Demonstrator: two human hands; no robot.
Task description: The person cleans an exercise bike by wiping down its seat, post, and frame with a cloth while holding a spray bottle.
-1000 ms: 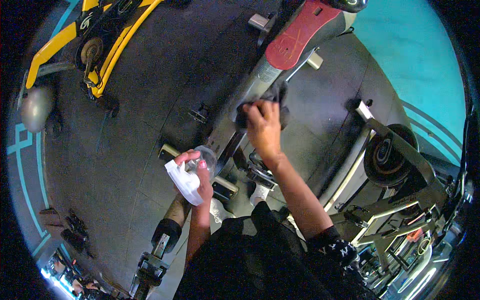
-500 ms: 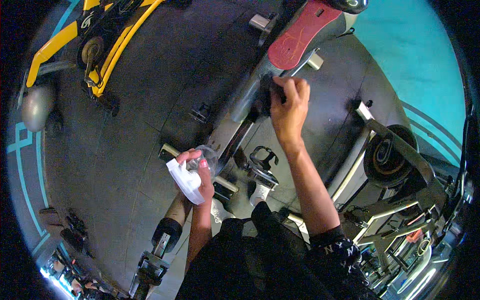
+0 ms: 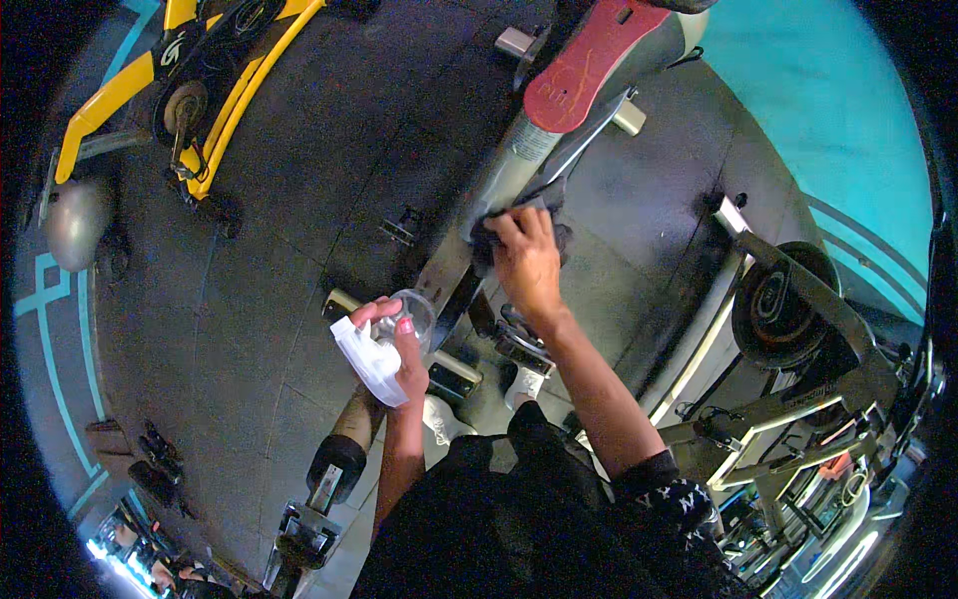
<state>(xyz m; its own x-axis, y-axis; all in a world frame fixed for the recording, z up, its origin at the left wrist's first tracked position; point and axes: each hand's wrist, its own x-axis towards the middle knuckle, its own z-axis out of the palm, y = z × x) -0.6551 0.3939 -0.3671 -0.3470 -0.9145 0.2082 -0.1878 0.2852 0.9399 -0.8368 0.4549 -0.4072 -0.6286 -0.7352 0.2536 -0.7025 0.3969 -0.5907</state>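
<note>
My left hand (image 3: pixel 407 361) is wrapped round a spray bottle (image 3: pixel 365 361) with a white trigger head and a clear body, held low beside the frame of an exercise bike. With bent fingers my right hand (image 3: pixel 531 268) grips a dark cloth (image 3: pixel 549 200) and presses it against the side of the bike's grey sloping tube (image 3: pixel 507 172). Part of the cloth hangs out past the fingers. Above this tube the bike's body carries a worn red panel (image 3: pixel 584 72). A pedal (image 3: pixel 521 339) sits below my right wrist.
Yellow-framed exercise bikes (image 3: pixel 110 98) stand at the far left. Another machine with a round dark wheel (image 3: pixel 785 307) is on the right. Dark mats (image 3: pixel 269 290) cover the floor, with a turquoise area (image 3: pixel 828 130) at the far right. My white shoes (image 3: pixel 444 419) are beside the bike's base.
My right hand has moved down and to the left along the tube with the cloth, toward me. My left hand stays nearly still with the spray bottle.
</note>
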